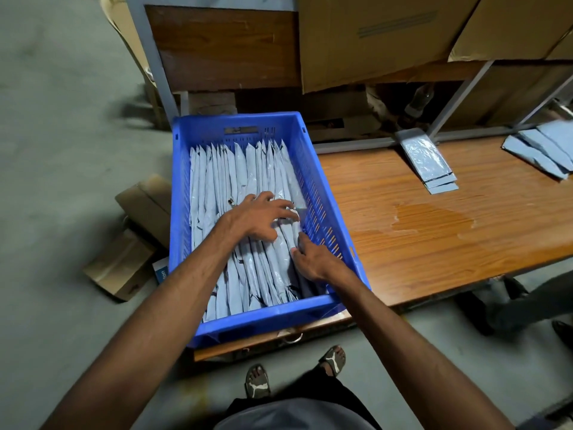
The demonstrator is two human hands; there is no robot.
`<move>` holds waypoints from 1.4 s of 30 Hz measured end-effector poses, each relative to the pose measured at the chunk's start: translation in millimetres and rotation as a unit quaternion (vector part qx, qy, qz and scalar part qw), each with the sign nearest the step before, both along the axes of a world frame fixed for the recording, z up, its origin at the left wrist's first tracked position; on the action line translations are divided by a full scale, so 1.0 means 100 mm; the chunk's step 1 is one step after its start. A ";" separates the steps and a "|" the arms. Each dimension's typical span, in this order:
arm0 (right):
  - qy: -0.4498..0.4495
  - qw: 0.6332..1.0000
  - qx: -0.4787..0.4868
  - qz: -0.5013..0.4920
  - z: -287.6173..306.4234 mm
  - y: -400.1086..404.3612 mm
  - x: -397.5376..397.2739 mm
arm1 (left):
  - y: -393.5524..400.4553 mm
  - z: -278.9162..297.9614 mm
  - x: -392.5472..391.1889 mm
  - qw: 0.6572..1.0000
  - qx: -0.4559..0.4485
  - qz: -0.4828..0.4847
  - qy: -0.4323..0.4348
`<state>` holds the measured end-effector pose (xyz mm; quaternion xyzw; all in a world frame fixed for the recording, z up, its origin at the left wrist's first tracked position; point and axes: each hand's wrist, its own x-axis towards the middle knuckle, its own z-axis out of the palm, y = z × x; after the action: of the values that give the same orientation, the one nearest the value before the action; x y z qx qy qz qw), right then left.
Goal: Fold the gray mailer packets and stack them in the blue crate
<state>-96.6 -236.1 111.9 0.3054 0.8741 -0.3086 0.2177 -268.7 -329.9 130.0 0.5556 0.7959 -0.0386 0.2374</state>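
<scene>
The blue crate (328, 200) sits on the left end of a wooden table and holds several folded gray mailer packets (235, 178) standing on edge in a row. My left hand (260, 217) lies spread on top of the packets near the crate's right side, its fingers pressing them leftward. My right hand (313, 259) reaches into the gap by the right wall and touches the edge of the last packet (288, 234) with its fingertips; whether it pinches the packet is hidden. More flat gray packets (429, 162) lie on the table to the right, and a second fanned pile (545, 150) at the far right.
The wooden table (434, 231) has a wet-looking patch in its middle. Cardboard boxes (387, 41) rest on a shelf behind. Flattened cardboard (130, 243) lies on the floor to the left. Another person's leg (527, 302) stands at the right. My sandalled feet (257, 381) are below.
</scene>
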 end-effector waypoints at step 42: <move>0.377 0.864 0.334 0.000 0.16 2.38 -0.09 | 1.88 0.24 0.54 0.913 0.346 0.188 0.109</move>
<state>-105.8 2.0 128.0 0.2198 0.9404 -0.0899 -0.2434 -215.1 -141.7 153.7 0.4352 0.8701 0.2248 -0.0549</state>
